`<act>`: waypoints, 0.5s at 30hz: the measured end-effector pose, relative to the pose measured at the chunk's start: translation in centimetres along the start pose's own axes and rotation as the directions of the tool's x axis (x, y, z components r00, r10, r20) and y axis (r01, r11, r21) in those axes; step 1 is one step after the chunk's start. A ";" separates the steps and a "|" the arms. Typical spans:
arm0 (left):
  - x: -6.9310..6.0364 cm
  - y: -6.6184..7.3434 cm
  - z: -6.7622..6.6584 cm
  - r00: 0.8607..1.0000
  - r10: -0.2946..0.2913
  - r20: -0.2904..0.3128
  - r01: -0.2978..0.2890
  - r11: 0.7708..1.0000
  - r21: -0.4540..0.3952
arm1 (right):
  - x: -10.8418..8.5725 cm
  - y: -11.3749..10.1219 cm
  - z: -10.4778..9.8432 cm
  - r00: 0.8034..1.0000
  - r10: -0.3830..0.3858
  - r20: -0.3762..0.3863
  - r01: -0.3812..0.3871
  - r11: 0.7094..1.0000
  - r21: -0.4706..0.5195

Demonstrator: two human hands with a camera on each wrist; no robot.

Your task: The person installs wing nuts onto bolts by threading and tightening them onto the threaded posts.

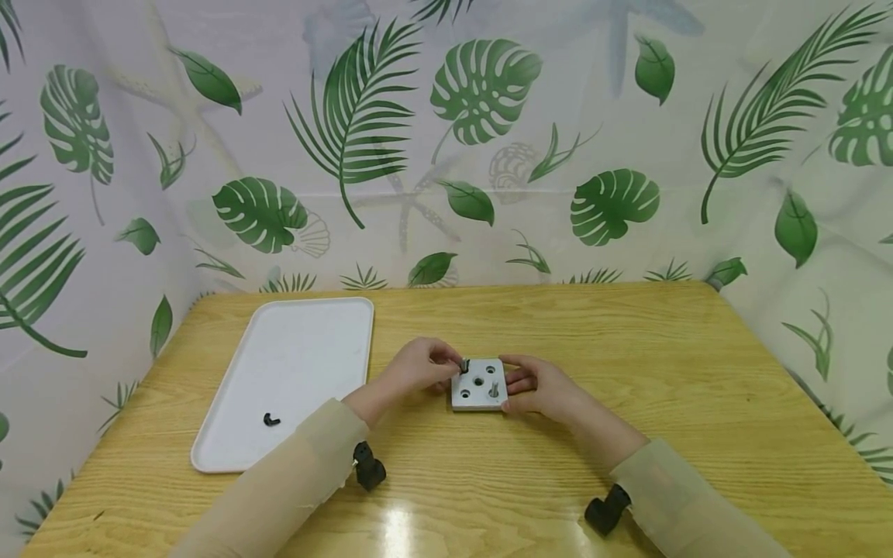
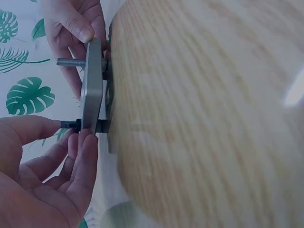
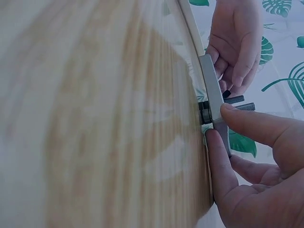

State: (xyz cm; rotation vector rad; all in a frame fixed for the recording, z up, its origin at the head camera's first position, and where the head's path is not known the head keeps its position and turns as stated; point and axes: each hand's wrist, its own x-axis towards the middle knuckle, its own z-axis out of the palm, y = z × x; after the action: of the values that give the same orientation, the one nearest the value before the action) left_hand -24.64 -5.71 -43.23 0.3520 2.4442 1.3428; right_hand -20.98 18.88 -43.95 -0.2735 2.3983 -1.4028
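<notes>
A square metal plate (image 1: 478,397) with several holes lies over the table, raised on bolt heads under it in the left wrist view. One threaded bolt (image 2: 71,62) sticks up through it near the right hand. At its far left corner the left hand (image 1: 418,366) pinches a small black piece (image 1: 464,366) around a second bolt (image 3: 234,99), its other fingertips against the plate's edge. The right hand (image 1: 547,390) grips the plate's right side, with the thumb (image 3: 251,121) on top and a finger below the edge.
A white tray (image 1: 307,349) stands on the wooden table (image 1: 628,349) at the left, with a small black part (image 1: 270,420) lying in it. Behind the table hangs a leaf-patterned cloth (image 1: 516,194).
</notes>
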 end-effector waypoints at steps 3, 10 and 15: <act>-0.4 0.0 -0.6 0.999 -0.029 0.016 0.029 1.000 -0.011 | -0.1 -0.1 0.0 1.000 0.005 -0.006 -0.005 1.000 0.006; -1.4 -0.5 -2.4 0.998 -0.067 0.018 0.068 0.997 -0.035 | -0.1 -0.2 0.1 1.000 0.020 -0.010 -0.020 1.000 0.013; -1.8 -1.4 -3.7 0.998 -0.069 0.001 0.069 0.997 -0.023 | 0.0 -0.2 0.2 1.000 0.025 -0.013 -0.025 1.000 0.016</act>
State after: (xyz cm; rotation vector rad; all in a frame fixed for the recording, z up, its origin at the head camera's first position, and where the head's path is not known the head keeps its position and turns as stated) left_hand -24.52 -9.93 -42.28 0.2599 2.4154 1.3408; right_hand -20.87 18.61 -43.82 -0.2295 2.3922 -1.4159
